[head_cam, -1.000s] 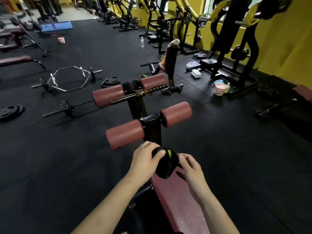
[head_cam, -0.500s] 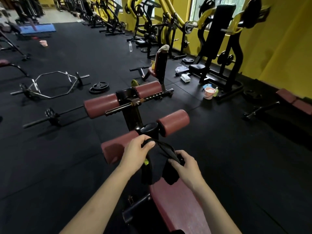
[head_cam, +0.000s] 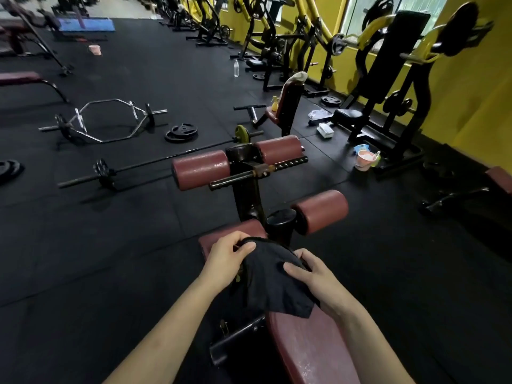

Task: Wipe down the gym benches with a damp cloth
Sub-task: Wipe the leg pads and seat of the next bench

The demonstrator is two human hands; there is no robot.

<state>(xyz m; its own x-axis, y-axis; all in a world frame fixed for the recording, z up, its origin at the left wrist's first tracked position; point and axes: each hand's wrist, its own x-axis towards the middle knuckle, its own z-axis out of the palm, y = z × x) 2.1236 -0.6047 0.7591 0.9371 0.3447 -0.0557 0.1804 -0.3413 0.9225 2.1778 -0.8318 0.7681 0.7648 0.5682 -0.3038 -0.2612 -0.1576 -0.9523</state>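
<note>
A dark red padded bench [head_cam: 310,353] runs from the bottom of the view toward its black post with red foam rollers [head_cam: 321,210]. Over the bench's far end hangs a black cloth [head_cam: 273,284], spread open between both hands. My left hand [head_cam: 225,261] grips the cloth's upper left edge with thumb and curled fingers. My right hand [head_cam: 313,278] pinches its right side, thumb on top. The cloth's lower corner droops onto the bench pad. The pad's surface shows a wet sheen near the bottom.
Black rubber floor surrounds the bench. A barbell [head_cam: 155,164] and a hex bar [head_cam: 105,120] lie on the floor to the left. A pink bucket [head_cam: 364,159] stands to the right by yellow-and-black machines [head_cam: 396,79]. Another red seat [head_cam: 285,106] stands ahead.
The cloth was a tight bundle between my hands; both hands have pulled it apart and it now hangs unfolded over the bench end. The view has shifted slightly.
</note>
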